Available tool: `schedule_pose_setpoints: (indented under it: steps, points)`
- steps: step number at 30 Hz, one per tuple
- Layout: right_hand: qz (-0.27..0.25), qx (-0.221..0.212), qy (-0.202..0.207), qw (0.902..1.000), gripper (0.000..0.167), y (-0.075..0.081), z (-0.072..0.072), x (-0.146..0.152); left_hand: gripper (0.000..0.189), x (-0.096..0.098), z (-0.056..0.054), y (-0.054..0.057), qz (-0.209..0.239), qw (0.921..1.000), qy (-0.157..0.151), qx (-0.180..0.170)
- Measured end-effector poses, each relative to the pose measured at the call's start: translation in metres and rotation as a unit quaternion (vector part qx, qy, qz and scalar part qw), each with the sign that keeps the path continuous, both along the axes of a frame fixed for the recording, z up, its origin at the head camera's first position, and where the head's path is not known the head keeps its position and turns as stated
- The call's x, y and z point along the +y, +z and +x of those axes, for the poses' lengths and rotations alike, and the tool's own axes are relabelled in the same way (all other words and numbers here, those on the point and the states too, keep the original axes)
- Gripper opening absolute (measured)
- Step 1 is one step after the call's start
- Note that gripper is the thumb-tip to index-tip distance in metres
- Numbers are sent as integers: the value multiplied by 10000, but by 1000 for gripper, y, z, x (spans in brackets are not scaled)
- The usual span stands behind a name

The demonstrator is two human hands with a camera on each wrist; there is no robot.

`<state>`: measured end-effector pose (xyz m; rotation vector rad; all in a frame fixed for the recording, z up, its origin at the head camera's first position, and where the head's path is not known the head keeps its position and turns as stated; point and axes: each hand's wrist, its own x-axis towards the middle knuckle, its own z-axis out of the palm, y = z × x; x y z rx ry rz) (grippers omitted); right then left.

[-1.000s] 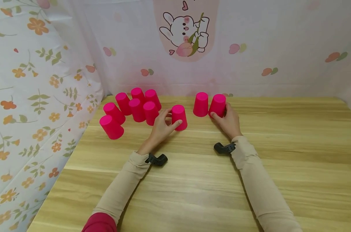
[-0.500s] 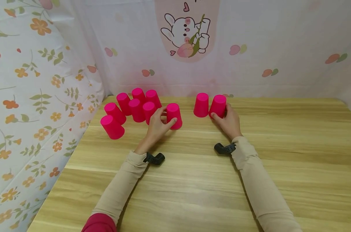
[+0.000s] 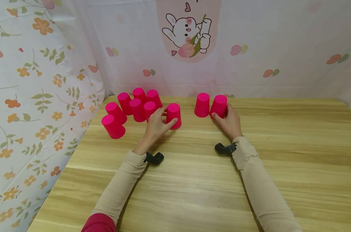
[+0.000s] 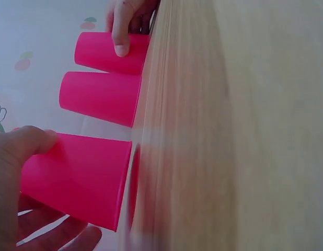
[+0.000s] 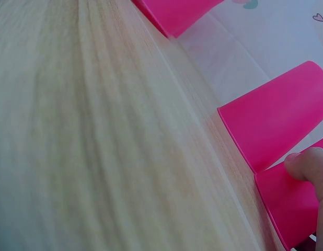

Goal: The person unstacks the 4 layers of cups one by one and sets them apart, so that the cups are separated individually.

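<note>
My left hand (image 3: 155, 125) holds an upside-down pink plastic cup (image 3: 174, 112) between thumb and fingers. In the left wrist view a thin gap shows between that cup's rim and its reflection in the tabletop. My right hand (image 3: 230, 123) grips another inverted pink cup (image 3: 219, 104), which stands on the table with the thumb on its near side. Just left of it, and touching it at the base in the right wrist view, is a third inverted cup (image 5: 279, 117). Several more inverted pink cups (image 3: 137, 110) stand grouped left of my left hand, one partly hidden behind it.
The wooden table (image 3: 187, 187) reaches back to a white printed curtain (image 3: 256, 38). A flowered cloth (image 3: 42, 96) hangs along the left side. Between the left-held cup and the two cups on the right lies a stretch of bare tabletop.
My left hand has shifted a little to the left with its cup, closer to the group, then nearly stopped. The right hand and its cup stay in place.
</note>
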<state>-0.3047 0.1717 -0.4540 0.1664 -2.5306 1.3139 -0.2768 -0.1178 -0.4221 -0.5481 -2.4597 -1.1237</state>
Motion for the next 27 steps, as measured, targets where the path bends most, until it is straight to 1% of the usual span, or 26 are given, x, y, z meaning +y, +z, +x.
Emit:
schedule_pose_setpoints:
  steps: [5,9,12,14,17,21,27]
  points:
    - [0,-15,-9,10000,53,1,0,-1,52,-3,-1,3,-190,9998,53,-71]
    - [-9,-43,-40,10000,53,2,-1,-1,49,-4,-2,5,-337,9991,14,-243]
    - [5,-55,-53,10000,53,1,-1,0,48,-5,-1,7,-546,9980,-15,-319]
    - [1,-67,-46,10000,54,0,-2,0,47,-4,0,8,-737,9968,19,-302]
    - [-17,-75,-45,10000,54,0,-1,1,43,-4,1,10,-1012,9945,176,-220]
    - [-35,-41,-55,10000,53,0,0,0,37,-4,4,12,-1347,9896,481,-170]
    - [-25,-5,-25,10000,53,1,0,-1,39,-5,8,18,-1974,9758,936,-38]
